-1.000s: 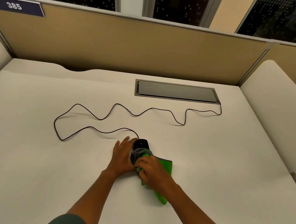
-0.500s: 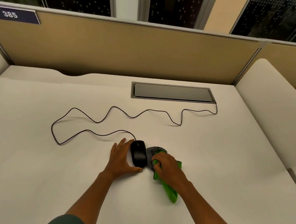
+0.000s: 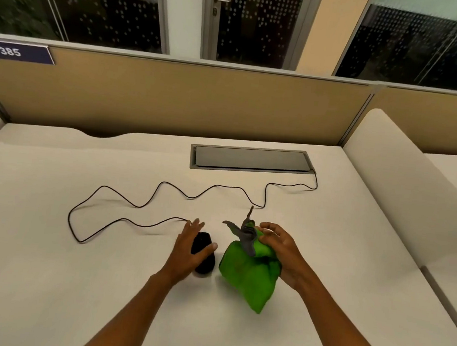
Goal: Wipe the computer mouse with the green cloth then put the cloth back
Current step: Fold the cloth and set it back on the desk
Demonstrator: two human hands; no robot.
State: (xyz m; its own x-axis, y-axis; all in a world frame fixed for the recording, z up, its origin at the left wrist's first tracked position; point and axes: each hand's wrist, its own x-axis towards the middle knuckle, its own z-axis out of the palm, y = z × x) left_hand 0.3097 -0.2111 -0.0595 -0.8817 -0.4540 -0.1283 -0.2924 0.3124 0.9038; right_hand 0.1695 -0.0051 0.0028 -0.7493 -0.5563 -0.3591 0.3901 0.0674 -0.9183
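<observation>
A black computer mouse (image 3: 205, 257) lies on the white desk (image 3: 45, 238) near the front middle. My left hand (image 3: 189, 250) rests against its left side, thumb across its top, fingers spread. The green cloth (image 3: 250, 276), with a grey edge sticking up, hangs bunched just to the right of the mouse, apart from it. My right hand (image 3: 281, 251) grips the cloth from its right side and holds it lifted off the desk.
The mouse's black cable (image 3: 133, 205) snakes across the desk to a grey cable hatch (image 3: 251, 159) at the back. A tan partition (image 3: 173, 96) closes the back, and a white divider (image 3: 406, 186) stands on the right.
My right hand has drawn the cloth off the mouse, moved it to the right and lifted it. My left hand stays at the mouse.
</observation>
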